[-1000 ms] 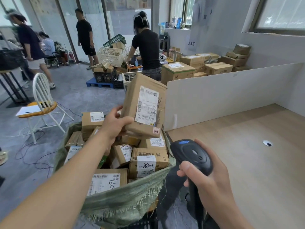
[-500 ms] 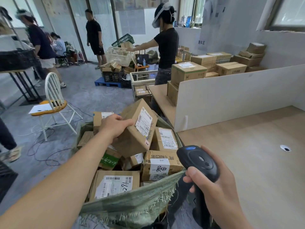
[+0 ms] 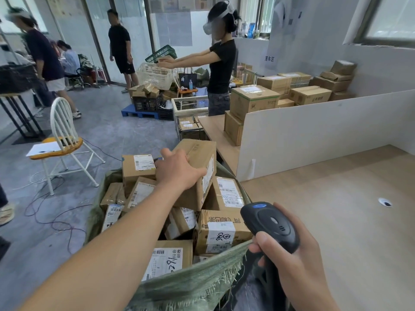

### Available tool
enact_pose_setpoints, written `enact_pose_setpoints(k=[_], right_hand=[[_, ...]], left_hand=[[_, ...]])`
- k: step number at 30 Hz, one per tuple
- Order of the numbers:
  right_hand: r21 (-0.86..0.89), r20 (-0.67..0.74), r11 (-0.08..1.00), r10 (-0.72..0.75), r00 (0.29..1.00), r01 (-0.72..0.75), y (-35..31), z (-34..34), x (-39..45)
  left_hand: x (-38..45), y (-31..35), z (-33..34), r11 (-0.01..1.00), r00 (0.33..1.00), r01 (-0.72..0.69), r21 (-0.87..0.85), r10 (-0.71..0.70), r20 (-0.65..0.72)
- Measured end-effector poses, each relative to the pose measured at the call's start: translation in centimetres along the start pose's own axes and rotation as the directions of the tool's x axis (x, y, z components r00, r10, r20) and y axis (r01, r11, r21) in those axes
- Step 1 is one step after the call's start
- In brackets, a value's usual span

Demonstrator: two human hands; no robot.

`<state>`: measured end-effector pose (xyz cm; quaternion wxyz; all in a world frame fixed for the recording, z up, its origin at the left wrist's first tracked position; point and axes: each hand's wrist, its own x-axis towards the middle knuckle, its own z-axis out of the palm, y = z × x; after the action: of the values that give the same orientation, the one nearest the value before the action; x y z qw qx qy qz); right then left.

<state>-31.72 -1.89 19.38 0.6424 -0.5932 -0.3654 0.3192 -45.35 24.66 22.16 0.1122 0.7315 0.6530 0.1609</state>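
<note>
**Item 1.** Brown rectangular cardboard parcel (image 3: 198, 151), sealed with tape and bearing a white shipping label on its right-hand face. It is tilted above the far middle of an open sack of parcels, with its lower end against the pile. Whether the pile bears its weight cannot be told.

**Item 2.** Left hand (image 3: 177, 170), arm stretched forward over the sack. Its fingers are curled over the parcel's near edge and the thumb is raised along the top face, gripping it.

**Item 3.** Black handheld barcode scanner (image 3: 269, 223) with a rounded head and a blue mark near the tip. It is upright at the sack's right rim and faces the pile.

**Item 4.** Right hand (image 3: 294, 268), fingers wrapped tight round the scanner's grip.

**Item 5.** Green woven sack (image 3: 190, 286) with a frayed near rim, standing open on the floor just beside the table. Contents are mixed brown cartons:
- a flat carton with a handwritten white label (image 3: 167, 258) at the near edge;
- a printed carton with a scribbled white sticker (image 3: 221, 231) to its right;
- a labelled carton (image 3: 229, 194) directly under Item 1;
- a squarish carton (image 3: 138, 167) at the far left.

**Item 6.** Pale wooden table top (image 3: 336, 209), right of the sack, backed by a white partition board (image 3: 314, 131).

**Item 7.** White spindle-back chair with a wooden seat (image 3: 65, 135), well to the left, with a paper sheet (image 3: 42, 148) on the seat.

**Item 8.** Person in a black top (image 3: 221, 63), beyond the table, both arms reaching to a white plastic basket (image 3: 155, 75).

**Item 9.** Stacked large cartons (image 3: 253, 99) behind the partition.
</note>
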Motion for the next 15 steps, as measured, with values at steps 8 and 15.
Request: enact_pose_setpoints(k=[8, 15], right_hand=[[0.0, -0.055, 1.0, -0.006, 0.998, 0.006, 0.2, -0.8, 0.1], [0.025, -0.066, 1.0, -0.005, 0.998, 0.007, 0.0, -0.3, -0.1]], left_hand=[[-1.4, 0.9, 1.9, 0.934, 0.987, -0.136, 0.33, 0.098, 0.129], [-1.2, 0.5, 1.0, 0.94, 0.985, -0.161, 0.299, 0.134, 0.109]])
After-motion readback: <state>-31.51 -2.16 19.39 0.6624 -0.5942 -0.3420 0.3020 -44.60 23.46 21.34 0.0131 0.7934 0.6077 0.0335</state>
